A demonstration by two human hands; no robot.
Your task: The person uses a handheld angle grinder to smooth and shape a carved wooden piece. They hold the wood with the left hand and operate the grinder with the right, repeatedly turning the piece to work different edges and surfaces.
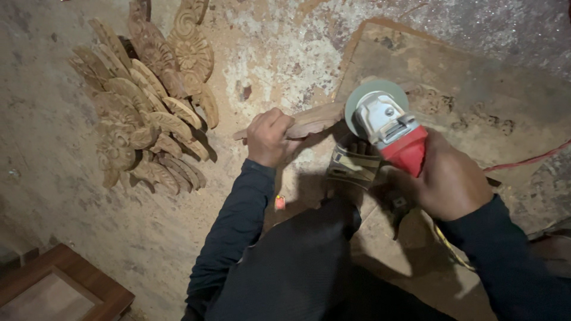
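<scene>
**A:** What do the two hands hold, and where do they sit?

**B:** Seen from above, the left hand (pixel 269 138) is closed around one end of a long, flat, pale brown carved wooden strip (pixel 314 120). The right hand (pixel 447 178) is wrapped tight around the red body of an angle grinder with a grey-white head and a round greyish disc (pixel 389 128).

**A:** Which way does the wooden strip run?

**B:** Its long axis lies almost left to right, rising slightly toward the far right. The left end sticks out just beyond the left hand's knuckles; the right end passes under the disc, so that tip is hidden. I cannot tell whether disc and wood are touching or just apart.

**A:** So which hand is nearer the wood?

**B:** The left one; it is on it. The right hand sits to the right and nearer the person, reaching the strip only through the tool, which points up and to the left from the hand.

**A:** What lies around them?

**B:** A dusty floor (pixel 71 196) strewn with sawdust, and a worn flat brown board (pixel 476 83) under the grinder at the right. Far left, well apart from both hands, a heap of carved wooden leaf-and-flower ornaments (pixel 143 113). A thin red cable (pixel 529 159) trails away to the right.
</scene>
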